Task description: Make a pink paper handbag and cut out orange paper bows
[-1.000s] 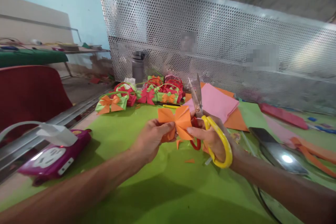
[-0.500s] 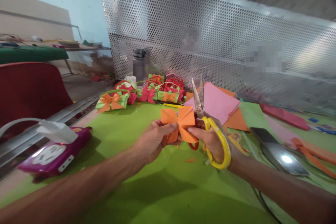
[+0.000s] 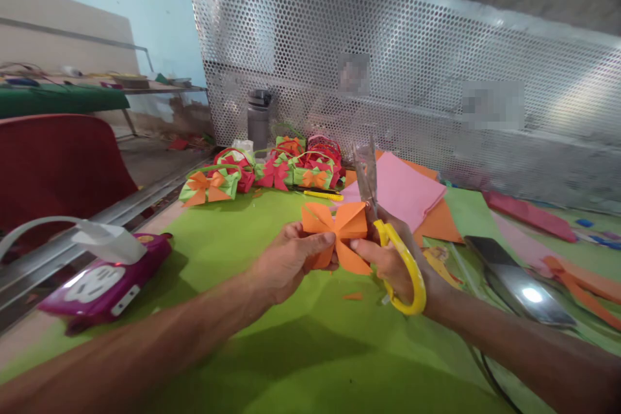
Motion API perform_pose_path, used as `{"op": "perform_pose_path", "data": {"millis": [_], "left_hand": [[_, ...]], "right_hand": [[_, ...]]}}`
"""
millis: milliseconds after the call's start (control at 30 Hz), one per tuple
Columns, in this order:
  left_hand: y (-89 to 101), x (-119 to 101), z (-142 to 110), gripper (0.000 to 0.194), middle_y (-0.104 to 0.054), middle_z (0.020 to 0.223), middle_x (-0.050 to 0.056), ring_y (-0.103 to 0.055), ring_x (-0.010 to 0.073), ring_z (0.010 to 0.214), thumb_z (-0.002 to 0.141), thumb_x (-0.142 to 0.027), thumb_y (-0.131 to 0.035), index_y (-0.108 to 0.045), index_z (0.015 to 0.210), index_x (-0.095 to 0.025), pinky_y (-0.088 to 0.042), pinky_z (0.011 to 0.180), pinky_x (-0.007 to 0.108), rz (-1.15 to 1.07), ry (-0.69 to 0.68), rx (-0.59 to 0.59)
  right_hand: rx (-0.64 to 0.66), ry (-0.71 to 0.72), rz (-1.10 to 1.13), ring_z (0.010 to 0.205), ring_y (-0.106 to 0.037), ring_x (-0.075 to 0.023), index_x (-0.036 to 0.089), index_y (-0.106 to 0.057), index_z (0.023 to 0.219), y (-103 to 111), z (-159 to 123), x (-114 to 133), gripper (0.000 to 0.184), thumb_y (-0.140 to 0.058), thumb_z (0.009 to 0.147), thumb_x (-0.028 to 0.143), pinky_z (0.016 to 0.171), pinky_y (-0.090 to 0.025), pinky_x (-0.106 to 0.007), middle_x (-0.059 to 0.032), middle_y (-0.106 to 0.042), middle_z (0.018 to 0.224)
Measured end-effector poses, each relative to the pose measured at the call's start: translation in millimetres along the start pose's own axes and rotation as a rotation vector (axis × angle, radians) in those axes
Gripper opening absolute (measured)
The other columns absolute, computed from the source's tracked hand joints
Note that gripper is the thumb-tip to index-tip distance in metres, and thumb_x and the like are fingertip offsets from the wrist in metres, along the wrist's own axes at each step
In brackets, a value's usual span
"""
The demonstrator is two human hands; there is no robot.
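Note:
Between my two hands is a folded orange paper bow point(image 3: 353, 223) with four flaring flaps. My left hand point(image 3: 291, 257) pinches its left side, thumb pressed near the middle. At the lower right flap, the thumb of my right hand point(image 3: 388, 259) touches the bow. That same hand also carries scissors point(image 3: 412, 265) with yellow handles, their blades pointing up and slightly blurred. A small orange paper scrap point(image 3: 352, 296) lies on the green sheet point(image 3: 291, 362) below.
Small green and red paper baskets point(image 3: 208, 186) with bows stand at the back, near a grey bottle point(image 3: 259, 119). Pink paper point(image 3: 407, 191) and a lit phone point(image 3: 519, 281) lie to the right. A purple power strip point(image 3: 107, 281) sits left. A perforated metal panel point(image 3: 301, 26) rises behind.
The bow has turned slightly in my hands and its flaps sit a little further right and lower. The red loop seen below it is now out of sight. The scissors' blades have tilted slightly.

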State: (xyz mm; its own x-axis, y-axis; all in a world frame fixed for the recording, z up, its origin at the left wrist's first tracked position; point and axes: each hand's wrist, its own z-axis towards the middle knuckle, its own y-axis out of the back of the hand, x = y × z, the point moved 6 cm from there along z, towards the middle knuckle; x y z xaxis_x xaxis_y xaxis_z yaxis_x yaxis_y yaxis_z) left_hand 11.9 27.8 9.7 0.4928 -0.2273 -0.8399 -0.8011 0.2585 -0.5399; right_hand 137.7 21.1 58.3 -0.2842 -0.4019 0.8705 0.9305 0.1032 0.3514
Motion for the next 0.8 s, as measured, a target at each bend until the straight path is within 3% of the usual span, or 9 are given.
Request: {"op": "perform_pose_path", "data": {"millis": [200,333,533,667,800], "left_hand": [[-4.3,-2.3,-2.6,0.026,-0.066,0.069,0.004,-0.057,0.0125,0.054,0.059,-0.024,-0.076,-0.069,0.082,-0.014,-0.047,0.056,0.026,-0.028,-0.044,0.013],[-6.2,-2.0,-3.0,0.028,-0.068,0.070,0.005,-0.061,0.0156,0.061,0.061,-0.022,-0.075,-0.068,0.086,-0.013,-0.048,0.059,0.028,-0.047,-0.049,0.031],[-10.2,-4.3,-3.1,0.023,-0.070,0.080,0.006,-0.064,0.0189,0.077,0.067,-0.020,-0.071,-0.069,0.089,-0.014,-0.049,0.069,0.027,-0.081,-0.090,0.101],[-12.4,-5.0,-3.5,0.025,-0.070,0.082,0.007,-0.064,0.0208,0.082,0.066,-0.019,-0.072,-0.068,0.090,-0.012,-0.048,0.074,0.030,-0.106,-0.084,0.120],[-12.2,-4.1,-3.6,0.025,-0.071,0.083,0.007,-0.063,0.0213,0.086,0.065,-0.017,-0.072,-0.068,0.090,-0.012,-0.047,0.078,0.032,-0.129,-0.085,0.131]], "right_hand": [[-0.028,0.070,-0.077,0.066,-0.050,-0.0140,0.020,-0.047,0.083,2.0,-1.2,11.6,0.021,-0.051,0.068,0.006,0.061,-0.043,-0.026,0.0029,-0.054,0.073],[-0.030,0.013,-0.029,0.066,-0.054,-0.0153,0.020,-0.051,0.087,1.0,-2.8,5.3,0.022,-0.052,0.069,0.008,0.061,-0.044,-0.028,0.0026,-0.057,0.073],[0.026,-0.085,0.323,0.085,-0.062,-0.0219,0.020,-0.060,0.099,-6.9,-2.5,-5.7,0.030,-0.056,0.071,0.012,0.074,-0.049,-0.034,-0.0027,-0.067,0.089],[0.137,-0.220,0.545,0.083,-0.064,-0.0231,0.021,-0.065,0.097,-16.6,-3.2,-11.6,0.026,-0.059,0.072,0.017,0.073,-0.052,-0.035,-0.0029,-0.070,0.086],[0.153,-0.273,0.656,0.086,-0.064,-0.0233,0.020,-0.066,0.097,-18.9,-2.9,-11.6,0.030,-0.062,0.067,0.017,0.074,-0.052,-0.034,-0.0034,-0.071,0.086]]}}
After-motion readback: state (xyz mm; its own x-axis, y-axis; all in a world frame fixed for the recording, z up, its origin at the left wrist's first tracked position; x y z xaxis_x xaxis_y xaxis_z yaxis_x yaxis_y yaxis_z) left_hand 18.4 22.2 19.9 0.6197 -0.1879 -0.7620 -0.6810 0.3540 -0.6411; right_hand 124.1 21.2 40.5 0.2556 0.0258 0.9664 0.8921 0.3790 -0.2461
